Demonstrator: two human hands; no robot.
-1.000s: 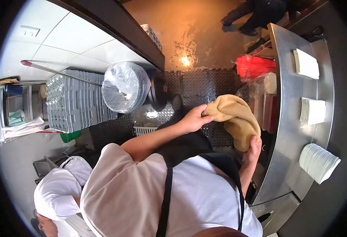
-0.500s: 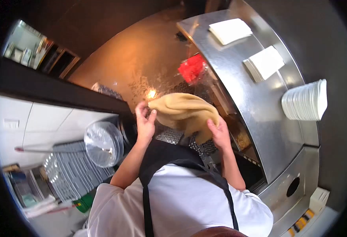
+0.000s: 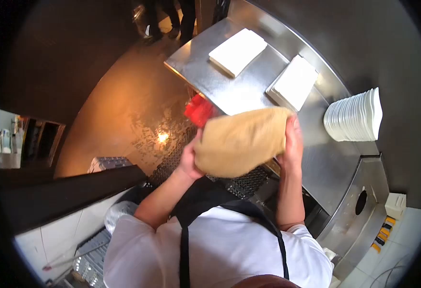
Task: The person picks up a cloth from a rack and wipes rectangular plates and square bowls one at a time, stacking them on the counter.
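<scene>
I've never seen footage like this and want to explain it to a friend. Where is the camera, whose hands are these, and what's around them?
There is no machine here. A person wears one camera on the head, looking forward and down, so you see their own white shirt and bare arms from above. The wide lens bends straight edges.

The left hand and right hand hold a tan cloth between them, one at each side; it hides some fingers.

On the metal counter lie two flat white stacks, too plain to name surely. Beside them is a row of white dishes, nested on edge. Something red shows below the counter's edge.
</scene>
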